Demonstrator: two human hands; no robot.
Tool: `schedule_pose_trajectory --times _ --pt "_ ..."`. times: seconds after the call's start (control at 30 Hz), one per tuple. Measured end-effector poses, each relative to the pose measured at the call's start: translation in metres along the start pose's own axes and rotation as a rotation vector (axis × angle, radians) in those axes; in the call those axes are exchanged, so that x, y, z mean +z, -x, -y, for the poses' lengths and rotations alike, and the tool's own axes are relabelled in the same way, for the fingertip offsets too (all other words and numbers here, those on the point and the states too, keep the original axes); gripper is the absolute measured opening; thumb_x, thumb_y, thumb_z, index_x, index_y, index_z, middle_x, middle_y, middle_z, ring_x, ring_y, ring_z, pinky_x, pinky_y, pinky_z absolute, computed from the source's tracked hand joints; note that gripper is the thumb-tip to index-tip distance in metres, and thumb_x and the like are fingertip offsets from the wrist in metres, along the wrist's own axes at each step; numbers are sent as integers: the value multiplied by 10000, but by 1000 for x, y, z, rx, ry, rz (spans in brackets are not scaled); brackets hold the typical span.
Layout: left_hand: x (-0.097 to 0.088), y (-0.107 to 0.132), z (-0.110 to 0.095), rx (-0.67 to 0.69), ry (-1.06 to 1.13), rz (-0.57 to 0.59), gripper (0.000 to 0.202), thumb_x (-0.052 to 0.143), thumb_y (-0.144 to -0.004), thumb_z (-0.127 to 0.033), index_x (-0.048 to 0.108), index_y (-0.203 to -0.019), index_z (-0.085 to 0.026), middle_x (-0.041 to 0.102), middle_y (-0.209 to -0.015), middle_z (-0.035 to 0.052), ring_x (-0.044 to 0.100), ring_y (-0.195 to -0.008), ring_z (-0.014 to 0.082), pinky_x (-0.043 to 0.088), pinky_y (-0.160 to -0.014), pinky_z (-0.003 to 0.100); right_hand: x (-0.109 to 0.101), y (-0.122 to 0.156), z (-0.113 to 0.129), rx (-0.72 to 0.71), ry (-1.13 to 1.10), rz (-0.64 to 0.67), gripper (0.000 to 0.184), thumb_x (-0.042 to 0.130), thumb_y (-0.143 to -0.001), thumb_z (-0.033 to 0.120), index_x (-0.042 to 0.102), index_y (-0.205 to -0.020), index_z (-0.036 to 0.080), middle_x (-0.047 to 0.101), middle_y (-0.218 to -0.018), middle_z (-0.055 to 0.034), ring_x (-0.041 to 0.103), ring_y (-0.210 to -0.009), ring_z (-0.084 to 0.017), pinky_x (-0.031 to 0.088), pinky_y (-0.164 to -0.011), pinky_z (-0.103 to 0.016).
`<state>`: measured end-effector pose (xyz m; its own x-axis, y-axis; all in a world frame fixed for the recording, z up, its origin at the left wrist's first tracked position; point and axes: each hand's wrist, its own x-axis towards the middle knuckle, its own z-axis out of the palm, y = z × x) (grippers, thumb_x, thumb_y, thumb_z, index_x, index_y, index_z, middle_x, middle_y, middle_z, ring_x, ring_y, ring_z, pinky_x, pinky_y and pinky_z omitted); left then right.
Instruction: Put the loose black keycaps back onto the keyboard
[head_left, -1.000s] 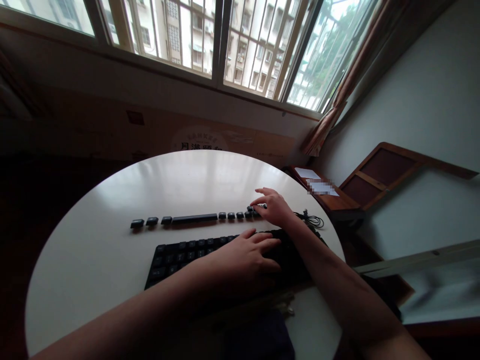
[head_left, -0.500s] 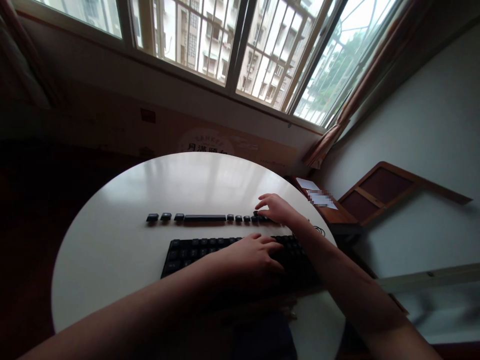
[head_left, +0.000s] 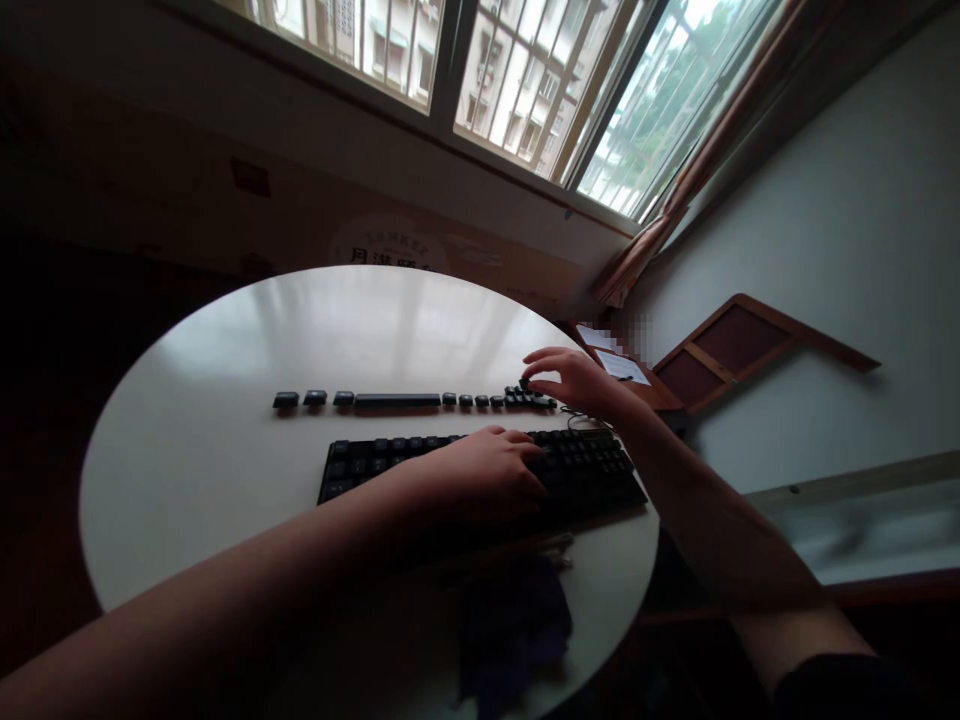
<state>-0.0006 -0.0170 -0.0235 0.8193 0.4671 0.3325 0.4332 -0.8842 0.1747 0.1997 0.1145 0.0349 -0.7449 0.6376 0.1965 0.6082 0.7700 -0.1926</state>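
A black keyboard (head_left: 592, 465) lies on a round white table (head_left: 225, 440). Beyond it, a row of loose black keycaps (head_left: 397, 400) runs left to right, with a long space bar in the middle. My left hand (head_left: 480, 475) rests flat on the keyboard's middle, fingers stretched toward the right. My right hand (head_left: 574, 380) hovers at the right end of the keycap row, thumb and forefinger pinched on a small black keycap (head_left: 525, 385).
A dark cloth (head_left: 517, 625) lies at the table's near edge. A thin cable (head_left: 581, 415) curls beside the keyboard's far right corner. A wooden frame (head_left: 720, 345) and papers (head_left: 619, 365) sit by the wall at the right. Barred windows are behind.
My right hand has shifted slightly right along the keycap row, and the row's right end holds more keycaps. My left hand stays on the keyboard. The camera has tilted down.
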Motion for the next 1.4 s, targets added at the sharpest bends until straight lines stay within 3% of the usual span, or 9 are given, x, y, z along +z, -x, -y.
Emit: schedule_pose_trajectory --times 0.07,0.17,0.27,0.37,0.57,0.73,1.13,1.4 --pt "1 0 1 0 2 5 247 638 -940 -374 788 -1136 -359 701 -1286 66 617 -1202 278 437 -1041 405 -15 36 -2 -55 -83 43 219 656 -923 293 786 -1078 208 689 -1223 -49 656 -1147 -150 497 -1091 -282" --pt "1 0 0 0 -2 11 255 629 -941 -373 785 -1142 -359 702 -1282 66 626 -1189 270 452 -1021 391 -22 91 -7 -28 -126 127 218 638 -942 309 781 -1061 195 704 -1182 -58 676 -1106 -140 526 -1054 -266" --pt "-6 -1 -2 -13 -27 11 222 625 -942 -356 800 -1078 -353 707 -1270 53 651 -1151 255 474 -993 374 -14 130 -13 20 -122 159 221 644 -944 321 778 -1058 189 703 -1191 -71 685 -1100 -148 549 -1030 -270" --pt "-16 -2 -3 -39 -62 -41 204 615 -946 -315 795 -1041 -300 735 -1192 57 689 -1053 226 506 -936 345 0 149 -15 32 -125 130 215 642 -946 309 778 -1059 186 704 -1190 -74 678 -1140 -155 546 -1053 -280" --pt "-40 3 5 -141 -101 -162 254 529 -988 -284 777 -986 -230 769 -1014 60 719 -858 194 531 -746 313 13 155 -10 36 -110 90 191 650 -937 288 778 -1046 198 687 -1231 -68 659 -1192 -169 541 -1071 -290" --pt "-47 8 12 -226 -133 -214 313 505 -998 -311 762 -857 -204 766 -883 52 704 -729 178 474 -629 281 12 157 -5 22 -94 85 183 640 -937 266 779 -1033 197 679 -1244 -74 662 -1183 -169 547 -1062 -283" --pt "-44 9 15 -242 -154 -181 327 507 -998 -334 761 -831 -212 763 -846 40 687 -689 170 423 -597 266 10 159 -3 3 -48 121 205 605 -959 258 760 -1083 202 653 -1299 -68 645 -1213 -165 532 -1086 -275" --pt "-46 9 14 -254 -147 -169 336 504 -1004 -349 768 -843 -216 762 -845 43 685 -692 173 439 -608 268 13 156 1 17 16 131 183 630 -927 227 784 -1025 213 676 -1236 -54 691 -1072 -142 561 -990 -238"
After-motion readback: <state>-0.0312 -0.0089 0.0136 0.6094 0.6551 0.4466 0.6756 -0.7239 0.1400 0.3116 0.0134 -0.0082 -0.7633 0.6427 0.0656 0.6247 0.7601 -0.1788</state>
